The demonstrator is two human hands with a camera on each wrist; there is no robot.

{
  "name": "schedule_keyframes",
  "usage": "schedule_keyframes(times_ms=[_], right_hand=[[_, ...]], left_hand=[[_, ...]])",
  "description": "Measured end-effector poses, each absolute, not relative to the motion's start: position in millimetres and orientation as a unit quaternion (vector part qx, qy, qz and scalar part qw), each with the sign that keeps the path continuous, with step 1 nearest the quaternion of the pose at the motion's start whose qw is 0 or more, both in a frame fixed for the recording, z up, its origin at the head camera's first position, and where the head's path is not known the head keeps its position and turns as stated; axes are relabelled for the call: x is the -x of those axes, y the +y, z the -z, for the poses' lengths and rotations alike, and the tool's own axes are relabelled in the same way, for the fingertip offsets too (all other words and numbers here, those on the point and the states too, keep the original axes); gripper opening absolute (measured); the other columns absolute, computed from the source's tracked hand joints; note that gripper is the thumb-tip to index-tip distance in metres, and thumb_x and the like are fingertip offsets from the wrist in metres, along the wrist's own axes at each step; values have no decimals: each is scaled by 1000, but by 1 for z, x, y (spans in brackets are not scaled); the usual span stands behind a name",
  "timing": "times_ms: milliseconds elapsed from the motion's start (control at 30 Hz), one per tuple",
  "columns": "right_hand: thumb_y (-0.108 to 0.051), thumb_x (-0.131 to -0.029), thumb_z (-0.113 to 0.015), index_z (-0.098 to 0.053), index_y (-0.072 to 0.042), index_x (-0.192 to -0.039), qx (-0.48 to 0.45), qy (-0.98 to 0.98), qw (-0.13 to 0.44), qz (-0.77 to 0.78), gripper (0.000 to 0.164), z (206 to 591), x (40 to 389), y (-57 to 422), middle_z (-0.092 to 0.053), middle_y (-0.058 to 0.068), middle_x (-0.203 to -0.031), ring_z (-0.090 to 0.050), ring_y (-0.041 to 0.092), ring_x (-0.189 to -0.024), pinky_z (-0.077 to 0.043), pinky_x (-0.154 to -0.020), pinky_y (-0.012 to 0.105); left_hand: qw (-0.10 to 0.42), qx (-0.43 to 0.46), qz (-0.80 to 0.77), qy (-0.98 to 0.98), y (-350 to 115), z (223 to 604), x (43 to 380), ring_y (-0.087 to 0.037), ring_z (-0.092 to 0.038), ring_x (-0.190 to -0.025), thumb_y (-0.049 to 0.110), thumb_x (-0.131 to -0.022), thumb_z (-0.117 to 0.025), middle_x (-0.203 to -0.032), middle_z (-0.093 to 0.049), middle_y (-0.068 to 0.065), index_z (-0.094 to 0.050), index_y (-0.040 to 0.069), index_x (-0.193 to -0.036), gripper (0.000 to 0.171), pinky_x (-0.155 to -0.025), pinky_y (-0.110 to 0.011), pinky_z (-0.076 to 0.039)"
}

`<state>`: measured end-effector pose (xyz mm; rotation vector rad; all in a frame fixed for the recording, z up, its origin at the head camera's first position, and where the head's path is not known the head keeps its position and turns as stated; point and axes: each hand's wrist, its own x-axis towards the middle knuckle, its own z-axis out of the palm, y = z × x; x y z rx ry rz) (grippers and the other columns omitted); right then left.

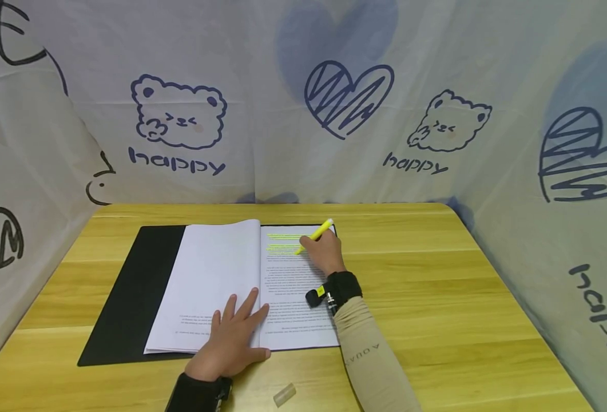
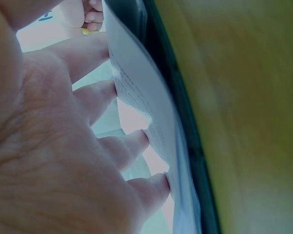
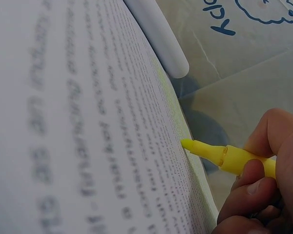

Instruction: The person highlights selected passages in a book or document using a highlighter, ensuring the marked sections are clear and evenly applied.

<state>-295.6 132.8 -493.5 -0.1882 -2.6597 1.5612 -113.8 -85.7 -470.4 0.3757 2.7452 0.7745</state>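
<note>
My right hand (image 1: 325, 252) pinches a yellow highlighter (image 1: 321, 229), its tip at the printed lines near the top of the right page (image 1: 298, 286). In the right wrist view the uncapped highlighter (image 3: 234, 158) meets the paper with its nib. Several lines there bear yellow marks (image 1: 282, 236). My left hand (image 1: 231, 337) rests with fingers spread across the lower part of the left page (image 1: 215, 263) and the fold. Seen from the left wrist, the fingertips (image 2: 158, 183) press on the paper. The pages lie open in a black folder (image 1: 123, 297).
A small clear cap (image 1: 285, 395) lies on the wooden table (image 1: 437, 297) near its front edge, right of the left hand. White cloth (image 1: 262, 114) with bear and heart drawings hangs behind and at both sides of the table.
</note>
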Motion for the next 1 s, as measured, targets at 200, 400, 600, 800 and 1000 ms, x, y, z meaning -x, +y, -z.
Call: schedule_keyframes(times_ms=[200,400,600,800,1000], right_hand=[[-29,-93,-69,-60,-3,-87,63,-862,27,-503,28,493,296,133,-46,4,-66,-48,20,-58,-37,-59,33],[-29,-92,-69,-59,-3,-87,68,-863,28,-499,27,493,297,134,-46,4,-67,-47,20,-58,-36,-58,33],[-29,-91,-70,-60,-4,-87,72,-867,32,-492,27,493,299,135,-47,4,-69,-48,19,-61,-37,-60,33],[-29,-92,-70,-60,-4,-84,78,-865,25,-495,28,493,300,137,-44,3,-67,-46,19,-58,-36,-58,33],[-30,-92,-70,-59,-4,-84,86,-865,23,-494,28,492,298,137,-44,3,-68,-45,19,-59,-36,-57,32]], left_hand=[[132,-130,-265,946,-86,469,114,-51,-4,-155,30,-82,-88,-172,-18,-12,-51,11,-154,83,-117,-75,-3],[130,-131,-264,947,-86,468,114,-52,-4,-155,30,-82,-88,-172,-18,-13,-51,11,-154,83,-116,-76,-4],[130,-129,-268,946,-86,468,114,-52,-4,-155,29,-82,-88,-172,-19,-13,-51,10,-153,83,-117,-76,-4],[131,-130,-268,946,-86,467,113,-51,-4,-155,29,-82,-88,-172,-19,-13,-51,10,-153,82,-117,-76,-4],[132,-128,-265,947,-85,468,114,-51,-5,-155,29,-82,-88,-172,-20,-13,-52,11,-153,82,-117,-76,-4]])
